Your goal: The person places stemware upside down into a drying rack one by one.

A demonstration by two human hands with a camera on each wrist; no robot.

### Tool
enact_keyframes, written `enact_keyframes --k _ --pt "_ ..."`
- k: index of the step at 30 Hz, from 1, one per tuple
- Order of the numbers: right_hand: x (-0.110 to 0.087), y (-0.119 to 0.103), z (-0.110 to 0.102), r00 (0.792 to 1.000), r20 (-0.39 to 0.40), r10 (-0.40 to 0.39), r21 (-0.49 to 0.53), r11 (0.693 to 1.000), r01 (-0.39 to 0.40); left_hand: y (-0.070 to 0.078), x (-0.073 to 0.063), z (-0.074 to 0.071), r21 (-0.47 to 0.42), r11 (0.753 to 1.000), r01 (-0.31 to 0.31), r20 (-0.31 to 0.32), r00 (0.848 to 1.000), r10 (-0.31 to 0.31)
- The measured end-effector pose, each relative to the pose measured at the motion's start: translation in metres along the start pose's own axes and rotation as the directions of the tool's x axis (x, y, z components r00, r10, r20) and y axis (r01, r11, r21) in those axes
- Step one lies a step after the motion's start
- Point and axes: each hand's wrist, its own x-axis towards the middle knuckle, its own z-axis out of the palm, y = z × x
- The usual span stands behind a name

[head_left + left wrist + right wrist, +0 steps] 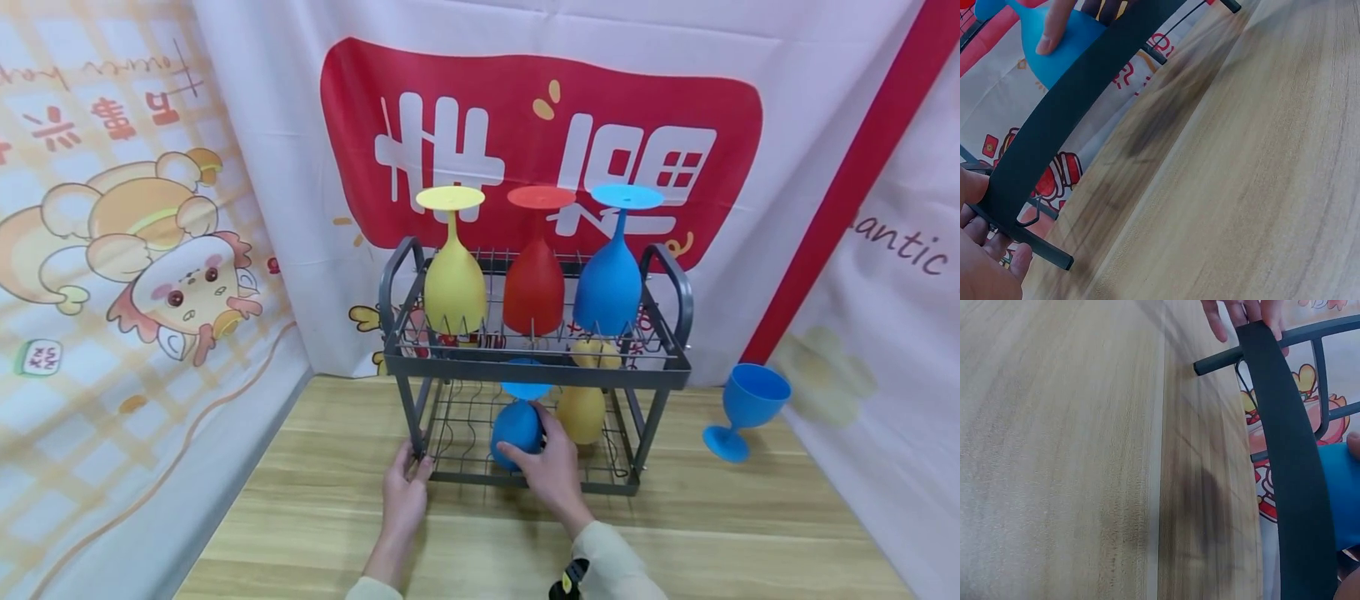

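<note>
A dark grey two-tier rack (525, 372) stands on the wooden table. My right hand (553, 471) grips a blue goblet (516, 433) by its bowl, thumb at the front and fingers round its right side. The goblet is upside down at the lower tier, its round foot just under the upper tier's front bar. My left hand (405, 492) holds the rack's lower left front corner; in the left wrist view its fingers wrap the frame near the foot (1054, 253). Right of the held goblet, an upside-down yellow goblet (581, 417) stands on the lower tier, partly behind the bar.
On the upper tier a yellow goblet (455, 287), a red goblet (534, 292) and a blue goblet (609, 283) stand upside down in a row. Another blue goblet (753, 396) stands upright on the table to the right. Printed cloth (262, 192) hangs behind and at both sides.
</note>
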Motion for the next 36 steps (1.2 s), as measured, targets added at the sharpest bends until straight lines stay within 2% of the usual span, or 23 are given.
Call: enact_keyframes --k 9,16,29,36 --pt "0.014 0.001 0.011 0.998 -0.052 0.043 -0.02 0.999 -0.044 -0.001 -0.001 -0.001 -0.001 1.0 0.017 -0.007 1.0 -0.017" --pt "0.025 0.002 0.017 0.996 -0.066 0.063 -0.029 0.998 -0.065 -0.002 -0.001 -0.002 0.007 1.0 0.002 -0.01 1.0 -0.001" --pt "0.034 0.004 0.021 0.994 -0.089 0.06 -0.074 0.995 -0.067 0.0 0.0 -0.003 0.022 1.0 0.0 0.006 1.0 0.0" --pt "0.038 0.005 0.024 0.987 -0.126 0.096 -0.113 0.987 -0.111 -0.002 -0.001 -0.002 0.018 1.0 -0.008 0.01 1.0 0.008"
